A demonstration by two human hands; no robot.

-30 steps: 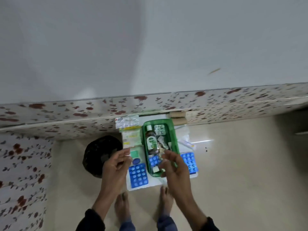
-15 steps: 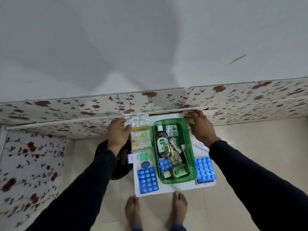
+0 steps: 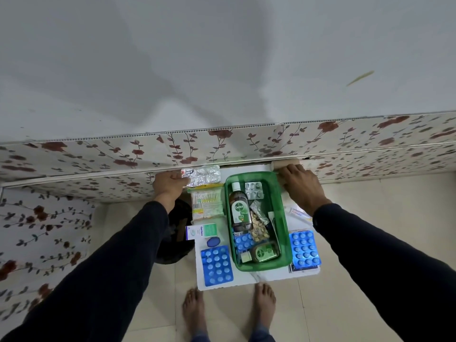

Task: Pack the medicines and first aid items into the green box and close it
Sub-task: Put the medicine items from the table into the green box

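Box (image 3: pixel 283 233) of green plastic sits open on my white board (image 3: pixel 249 280), between my arms and just above my bare feet. Inside it lie a Dettol bottle (image 3: pixel 239 208), a small silver strip (image 3: pixel 253 190), a blue strip (image 3: pixel 243 243) and a green jar (image 3: pixel 264 253). My left hand (image 3: pixel 169 185) reaches to the far left corner, fingers curled onto the foil strips (image 3: pixel 203 174). My right hand (image 3: pixel 299 185) lies knuckles-up at the far right corner, touching a tan roll (image 3: pixel 283 165); I cannot tell whether it grips. Cotton buds (image 3: pixel 206 201), a carton (image 3: pixel 201 231) and a blue blister (image 3: pixel 216 265) lie left of the box, another blister (image 3: pixel 304 248) right.
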